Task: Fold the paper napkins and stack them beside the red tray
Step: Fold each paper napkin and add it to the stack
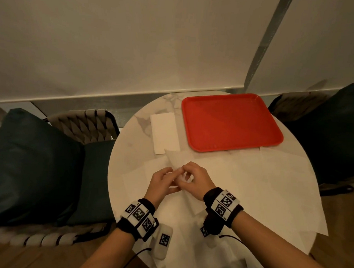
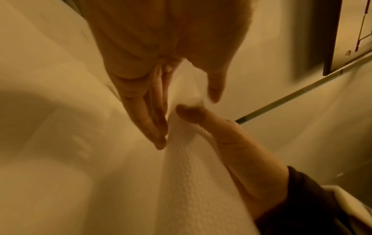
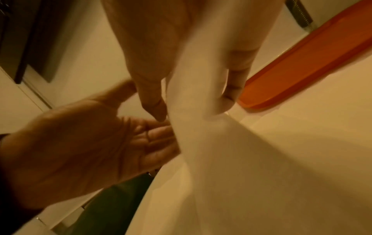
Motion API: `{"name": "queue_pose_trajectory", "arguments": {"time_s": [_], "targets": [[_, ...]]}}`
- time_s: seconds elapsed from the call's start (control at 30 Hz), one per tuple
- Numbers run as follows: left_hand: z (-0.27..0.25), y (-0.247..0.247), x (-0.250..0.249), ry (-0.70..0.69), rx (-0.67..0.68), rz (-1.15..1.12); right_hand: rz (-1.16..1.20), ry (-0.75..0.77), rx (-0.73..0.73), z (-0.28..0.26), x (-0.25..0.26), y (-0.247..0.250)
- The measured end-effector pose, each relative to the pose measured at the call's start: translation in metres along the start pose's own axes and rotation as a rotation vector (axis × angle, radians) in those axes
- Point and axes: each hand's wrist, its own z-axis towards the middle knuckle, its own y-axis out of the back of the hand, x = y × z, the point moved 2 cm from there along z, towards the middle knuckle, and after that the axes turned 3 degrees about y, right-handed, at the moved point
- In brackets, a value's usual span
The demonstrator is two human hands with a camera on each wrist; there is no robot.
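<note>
A white paper napkin [image 1: 174, 158] is lifted off the round table near its middle, where both hands meet. My right hand [image 1: 185, 175] pinches its raised edge between thumb and fingers, seen close in the right wrist view [image 3: 193, 111]. My left hand [image 1: 173, 180] lies against the same napkin [image 2: 197, 174] with fingers straight [image 2: 153, 124] and thumb apart from them. One folded napkin [image 1: 164, 131] lies flat just left of the red tray [image 1: 182, 116], which stands bare at the back right. The tray's edge [image 3: 302, 63] shows beyond the napkin [image 3: 231, 159].
Several unfolded napkins [image 1: 261, 177] cover the front and right of the marble table [image 1: 135, 144], one hanging over the right edge. A woven chair with a dark cushion [image 1: 30, 164] stands at the left, another chair [image 1: 332, 129] at the right. A wall lies behind.
</note>
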Motion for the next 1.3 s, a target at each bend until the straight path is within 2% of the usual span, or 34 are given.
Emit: {"name": "queue_pose_trajectory", "arguments": {"time_s": [0.1, 0.2, 0.27, 0.43, 0.53, 0.67, 0.73, 0.77, 0.83, 0.87, 0.93, 1.03, 1.17, 1.23, 1.3], "targets": [[0.003, 0.002, -0.003, -0.064, -0.123, 0.054, 0.104, 0.001, -0.038, -0.005, 0.003, 0.004], [0.008, 0.011, -0.004, -0.144, -0.198, 0.128, 0.267, -0.081, -0.161, -0.006, -0.001, 0.017], [0.005, 0.011, -0.012, -0.181, -0.185, 0.103, 0.364, -0.190, -0.185, -0.005, -0.004, 0.025], [0.003, 0.001, -0.033, -0.252, -0.033, -0.023, 0.711, -0.419, -0.050, -0.003, -0.006, 0.019], [0.009, 0.002, -0.031, -0.303, -0.082, 0.035, 0.838, -0.427, -0.058, 0.000, -0.006, 0.013], [0.015, 0.012, -0.031, -0.412, -0.284, 0.156, 0.826, -0.378, -0.097, 0.008, 0.003, 0.018], [0.023, 0.021, -0.026, -0.346, -0.339, 0.189, 0.820, -0.365, -0.086, 0.015, 0.005, 0.017], [0.028, 0.025, -0.024, -0.267, -0.324, 0.169, 0.816, -0.362, -0.074, 0.020, 0.006, 0.016], [0.038, 0.029, -0.021, -0.106, -0.209, 0.029, 0.805, -0.355, -0.048, 0.033, 0.006, 0.015], [0.041, 0.031, -0.023, -0.069, -0.149, -0.076, 0.799, -0.350, -0.036, 0.042, 0.005, 0.014], [0.049, 0.036, -0.031, -0.116, -0.094, -0.206, 0.782, -0.328, -0.020, 0.062, 0.003, 0.013], [0.074, 0.048, -0.050, -0.275, -0.123, -0.054, 0.699, -0.313, -0.065, 0.100, -0.002, 0.017], [0.129, 0.067, -0.070, -0.372, -0.153, 0.254, 0.564, -0.213, -0.111, 0.151, -0.012, 0.027], [0.154, 0.074, -0.078, -0.393, -0.155, 0.386, 0.432, -0.158, -0.084, 0.174, -0.016, 0.031], [0.175, 0.080, -0.085, -0.362, -0.120, 0.406, 0.307, -0.158, -0.079, 0.195, -0.021, 0.032]]}}
